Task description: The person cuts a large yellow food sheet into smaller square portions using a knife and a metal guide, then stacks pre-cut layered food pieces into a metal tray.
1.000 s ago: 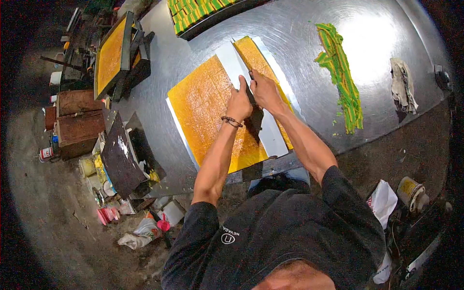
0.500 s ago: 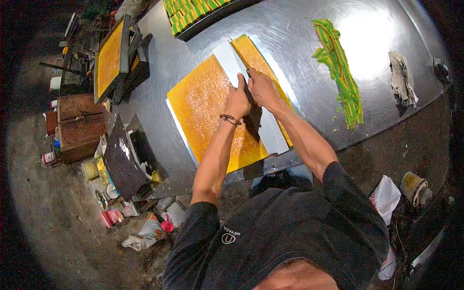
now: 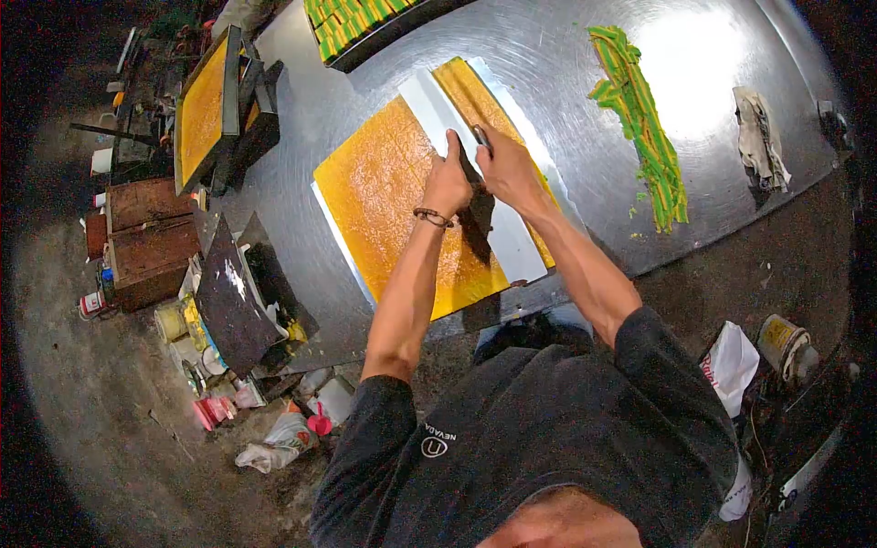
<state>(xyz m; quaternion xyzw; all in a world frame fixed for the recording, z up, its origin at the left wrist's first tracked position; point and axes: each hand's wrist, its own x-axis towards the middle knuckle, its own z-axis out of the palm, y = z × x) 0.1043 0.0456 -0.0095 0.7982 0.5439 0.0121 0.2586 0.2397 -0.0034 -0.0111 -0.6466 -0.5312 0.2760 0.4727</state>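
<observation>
A yellow slab (image 3: 375, 178), glossy on top and cake-like, lies on a white sheet on the metal table. Across it runs a long pale straightedge (image 3: 516, 247), leaving a narrow band of slab (image 3: 454, 75) on its right. My left hand (image 3: 446, 189) is closed on the straightedge, index finger pointing away from me and pressing it to the slab. My right hand (image 3: 512, 171) grips a knife (image 3: 480, 136) by its dark handle, just right of the straightedge. The thin blade points away from me over the narrow band.
A tray (image 3: 361, 57) of green-and-yellow striped pieces stands at the far edge. Green-and-yellow offcuts (image 3: 644, 128) lie in a row to the right, with a crumpled cloth (image 3: 760, 142) beyond. Filled pans (image 3: 206, 114) lean at the left. Clutter and a plastic bag (image 3: 279, 443) litter the floor.
My right hand and the knife have shifted slightly right, away from the straightedge's edge, and the handle shows more. My left hand keeps its place on the straightedge. The view has tilted slightly.
</observation>
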